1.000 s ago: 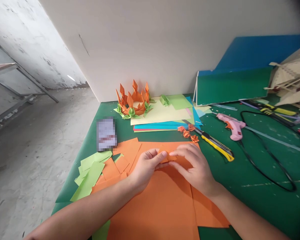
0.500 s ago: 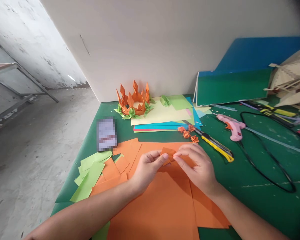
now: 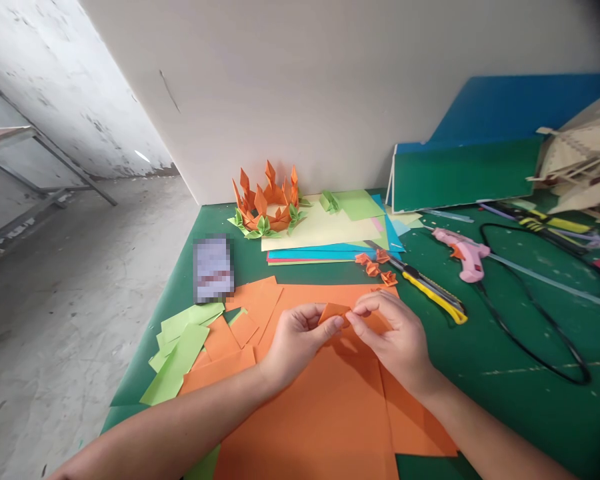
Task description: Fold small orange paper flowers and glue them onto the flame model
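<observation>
A small folded piece of orange paper (image 3: 334, 311) is held up between both hands. My left hand (image 3: 300, 340) grips its left side with the thumb in front and fingers behind. With thumb and forefinger, my right hand (image 3: 397, 327) pinches the right corner. Under both hands lie large orange sheets (image 3: 305, 413). Just beyond my right hand are several small folded orange pieces (image 3: 373, 268), beside a yellow utility knife (image 3: 435, 293) whose blade points away to the left. Fingertips hide part of the folded paper.
An orange paper crown (image 3: 267, 200) with green leaves stands at the back, next to stacked coloured sheets (image 3: 320, 230). Green strips (image 3: 177, 363) and a blurred rectangular item (image 3: 213, 270) lie left. A pink glue gun (image 3: 467, 253) with its black cord (image 3: 520, 343) is at right.
The orange paper has tilted in my fingers and now shows a narrower, pointed shape. My left thumb has shifted slightly right and down. The things on the table have stayed in place.
</observation>
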Demonstrator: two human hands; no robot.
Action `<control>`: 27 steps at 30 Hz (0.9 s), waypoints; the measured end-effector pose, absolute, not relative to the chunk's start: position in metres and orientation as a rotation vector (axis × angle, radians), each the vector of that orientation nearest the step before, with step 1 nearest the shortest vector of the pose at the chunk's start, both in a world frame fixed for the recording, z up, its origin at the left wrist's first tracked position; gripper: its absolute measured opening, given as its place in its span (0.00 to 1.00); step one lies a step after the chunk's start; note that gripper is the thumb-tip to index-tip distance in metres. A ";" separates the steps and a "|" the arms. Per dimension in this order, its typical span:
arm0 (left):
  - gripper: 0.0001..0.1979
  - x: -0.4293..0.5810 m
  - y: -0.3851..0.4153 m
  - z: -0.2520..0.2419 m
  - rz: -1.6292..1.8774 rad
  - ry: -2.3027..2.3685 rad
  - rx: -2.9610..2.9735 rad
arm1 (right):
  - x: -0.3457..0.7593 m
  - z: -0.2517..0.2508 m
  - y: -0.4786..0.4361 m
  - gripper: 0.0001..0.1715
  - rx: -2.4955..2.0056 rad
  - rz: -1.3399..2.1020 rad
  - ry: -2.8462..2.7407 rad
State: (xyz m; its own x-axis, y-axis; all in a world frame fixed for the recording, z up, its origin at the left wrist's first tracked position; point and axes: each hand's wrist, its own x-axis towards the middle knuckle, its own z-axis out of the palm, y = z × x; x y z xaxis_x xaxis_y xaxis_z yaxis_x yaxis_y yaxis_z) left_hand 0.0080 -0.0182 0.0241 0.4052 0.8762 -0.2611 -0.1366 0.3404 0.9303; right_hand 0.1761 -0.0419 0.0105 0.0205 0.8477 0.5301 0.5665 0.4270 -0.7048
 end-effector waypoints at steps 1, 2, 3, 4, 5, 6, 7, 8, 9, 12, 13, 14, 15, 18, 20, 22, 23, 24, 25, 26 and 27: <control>0.15 0.008 -0.018 0.025 0.790 0.916 0.995 | 0.176 0.010 -0.043 0.08 -1.264 0.359 -1.647; 0.15 0.008 -0.018 0.025 0.787 0.914 0.993 | 0.175 0.010 -0.043 0.08 -1.277 0.385 -1.628; 0.15 0.007 -0.018 0.026 0.785 0.911 0.992 | 0.175 0.010 -0.044 0.08 -1.289 0.423 -1.601; 0.15 0.007 -0.017 0.026 0.783 0.906 0.991 | 0.175 0.010 -0.045 0.07 -1.296 0.470 -1.573; 0.15 0.007 -0.017 0.026 0.778 0.901 0.989 | 0.174 0.011 -0.045 0.06 -1.300 0.528 -1.548; 0.15 0.006 -0.017 0.026 0.772 0.895 0.985 | 0.174 0.011 -0.045 0.04 -1.300 0.589 -1.531; 0.15 0.006 -0.016 0.027 0.767 0.889 0.977 | 0.174 0.012 -0.045 0.04 -1.295 0.649 -1.525; 0.15 0.006 -0.016 0.027 0.761 0.880 0.967 | 0.174 0.013 -0.045 0.04 -1.285 0.702 -1.527; 0.15 0.006 -0.016 0.028 0.756 0.868 0.956 | 0.174 0.014 -0.045 0.05 -1.273 0.749 -1.531; 0.14 0.006 -0.015 0.029 0.744 0.835 0.941 | 0.175 0.015 -0.044 0.10 -1.236 0.848 -1.525; 0.14 0.006 -0.014 0.029 0.737 0.832 0.944 | 0.175 0.015 -0.043 0.10 -1.233 0.866 -1.520; 0.14 0.006 -0.014 0.029 0.727 0.836 0.951 | 0.176 0.015 -0.043 0.11 -1.235 0.875 -1.519; 0.14 0.006 -0.013 0.028 0.720 0.847 0.958 | 0.176 0.015 -0.043 0.11 -1.240 0.866 -1.527; 0.15 0.005 -0.009 0.026 0.697 0.885 0.993 | 0.177 0.014 -0.043 0.10 -1.257 0.727 -1.615; 0.16 0.005 -0.008 0.024 0.682 0.909 1.030 | 0.177 0.014 -0.042 0.09 -1.257 0.605 -1.689; 0.17 0.005 -0.008 0.022 0.693 0.939 1.070 | 0.177 0.013 -0.042 0.09 -1.252 0.536 -1.729; 0.17 0.005 -0.009 0.022 0.715 0.952 1.085 | 0.176 0.013 -0.042 0.09 -1.246 0.525 -1.731; 0.16 0.005 -0.009 0.023 0.742 0.959 1.098 | 0.176 0.013 -0.043 0.09 -1.239 0.531 -1.724; 0.16 0.005 -0.010 0.023 0.771 0.961 1.109 | 0.175 0.013 -0.043 0.08 -1.233 0.544 -1.709; 0.16 0.005 -0.011 0.024 0.797 0.959 1.117 | 0.174 0.013 -0.043 0.07 -1.229 0.564 -1.688; 0.17 0.005 -0.011 0.024 0.813 0.955 1.120 | 0.174 0.013 -0.044 0.06 -1.230 0.590 -1.667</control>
